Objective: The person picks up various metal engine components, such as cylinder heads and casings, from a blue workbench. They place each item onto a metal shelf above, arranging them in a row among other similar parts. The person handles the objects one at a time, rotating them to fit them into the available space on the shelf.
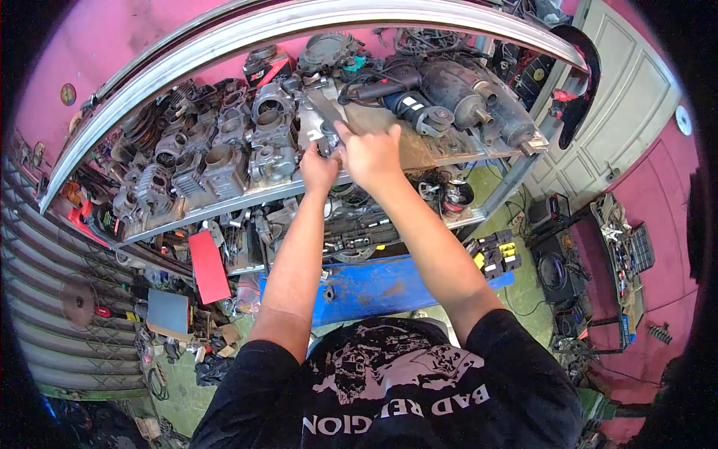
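Both my hands are out over the upper shelf, side by side. My right hand [372, 156] is closed on a long flat grey bar [323, 106] that looks like a file; its far end points away and to the left. Just left of it, my left hand [320, 170] is closed round a small dark metal part [324, 146], mostly hidden by the fingers. Beneath the bar lies a pale sheet [308, 123] on the shelf. Cylinder blocks [223, 168] and a carburetor-like part [271, 162] stand close to my left hand.
Right of my hands are a dark angle grinder [419, 108] and exhaust mufflers [456, 86]. A metal shelf beam [321, 16] arches above. Below are a blue bench [374, 288], a red panel [209, 266] and a black tool case [493, 254]. A white door [609, 97] stands at right.
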Demonstrator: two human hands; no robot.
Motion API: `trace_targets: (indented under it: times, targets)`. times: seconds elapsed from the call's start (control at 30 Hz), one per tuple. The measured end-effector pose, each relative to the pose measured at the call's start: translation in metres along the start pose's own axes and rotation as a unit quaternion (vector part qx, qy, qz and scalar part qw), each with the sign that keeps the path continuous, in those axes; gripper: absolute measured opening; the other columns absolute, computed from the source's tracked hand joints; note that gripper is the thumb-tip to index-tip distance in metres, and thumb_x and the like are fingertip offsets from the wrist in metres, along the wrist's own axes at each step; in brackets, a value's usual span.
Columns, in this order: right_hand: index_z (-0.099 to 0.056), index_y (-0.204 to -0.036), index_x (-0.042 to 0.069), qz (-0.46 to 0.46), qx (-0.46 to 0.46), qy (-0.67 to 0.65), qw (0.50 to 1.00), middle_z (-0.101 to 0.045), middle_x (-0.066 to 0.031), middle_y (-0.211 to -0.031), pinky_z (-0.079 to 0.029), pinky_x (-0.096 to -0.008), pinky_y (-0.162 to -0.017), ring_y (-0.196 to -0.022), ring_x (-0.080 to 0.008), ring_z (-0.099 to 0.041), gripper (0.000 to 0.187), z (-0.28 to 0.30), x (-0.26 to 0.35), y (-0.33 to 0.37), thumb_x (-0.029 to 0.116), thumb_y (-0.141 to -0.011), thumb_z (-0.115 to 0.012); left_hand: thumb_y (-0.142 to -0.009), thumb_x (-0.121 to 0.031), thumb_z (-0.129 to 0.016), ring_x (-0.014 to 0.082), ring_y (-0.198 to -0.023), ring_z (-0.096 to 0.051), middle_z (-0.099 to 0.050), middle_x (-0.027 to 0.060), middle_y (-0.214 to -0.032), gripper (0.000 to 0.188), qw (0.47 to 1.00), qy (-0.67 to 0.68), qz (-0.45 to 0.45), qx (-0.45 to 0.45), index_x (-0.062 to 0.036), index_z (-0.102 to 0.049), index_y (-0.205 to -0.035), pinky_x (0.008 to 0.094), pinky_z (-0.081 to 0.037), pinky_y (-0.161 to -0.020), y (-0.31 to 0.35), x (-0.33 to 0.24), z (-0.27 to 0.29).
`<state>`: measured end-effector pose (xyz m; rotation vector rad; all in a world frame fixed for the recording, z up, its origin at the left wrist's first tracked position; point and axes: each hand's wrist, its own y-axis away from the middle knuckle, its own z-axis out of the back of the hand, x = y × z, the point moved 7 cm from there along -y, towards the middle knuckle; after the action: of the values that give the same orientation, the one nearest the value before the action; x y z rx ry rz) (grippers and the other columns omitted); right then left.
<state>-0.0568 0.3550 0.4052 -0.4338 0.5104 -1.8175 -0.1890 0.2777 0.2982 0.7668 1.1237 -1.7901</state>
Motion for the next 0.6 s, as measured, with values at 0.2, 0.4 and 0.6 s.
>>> trace_targets:
  times: [0.2, 0.4, 0.6]
  targets:
    - [-0.067, -0.135, 0.022, -0.018, 0.047, 0.009, 0.999, -0.075, -0.0114, -0.079, -0.040, -0.0496, -0.085, -0.075, -0.0299, -0.071, 0.043, 0.054, 0.009, 0.054, 0.028, -0.092, -0.067, -0.073, -0.024, -0.092, 0.0429, -0.092, -0.073, -0.075, 0.0233, -0.097, 0.049, 1.000, 0.016, -0.014, -0.012, -0.0013, -0.068, -0.109, 0.0490, -0.056, -0.081, 0.001, 0.018, 0.006]
    - [-0.065, -0.138, 0.015, -0.077, 0.032, -0.018, 0.996, -0.074, -0.0139, -0.077, -0.041, -0.0514, -0.084, -0.073, -0.0322, -0.072, 0.046, 0.001, -0.012, 0.007, 0.031, -0.095, -0.063, -0.073, -0.026, -0.092, 0.0464, -0.095, -0.071, -0.074, 0.0276, -0.097, 0.052, 1.000, -0.020, -0.018, -0.001, 0.0001, -0.067, -0.110, 0.0513, -0.055, -0.082, -0.003, -0.003, 0.000]
    - [-0.064, -0.138, 0.012, -0.071, 0.087, -0.045, 0.993, -0.075, -0.0178, -0.081, -0.039, -0.0509, -0.087, -0.074, -0.0345, -0.072, 0.048, 0.035, -0.005, 0.047, 0.033, -0.095, -0.061, -0.074, -0.029, -0.092, 0.0461, -0.096, -0.071, -0.074, 0.0275, -0.099, 0.058, 1.000, -0.010, 0.004, -0.006, -0.0001, -0.067, -0.117, 0.0505, -0.055, -0.083, 0.002, 0.008, 0.009]
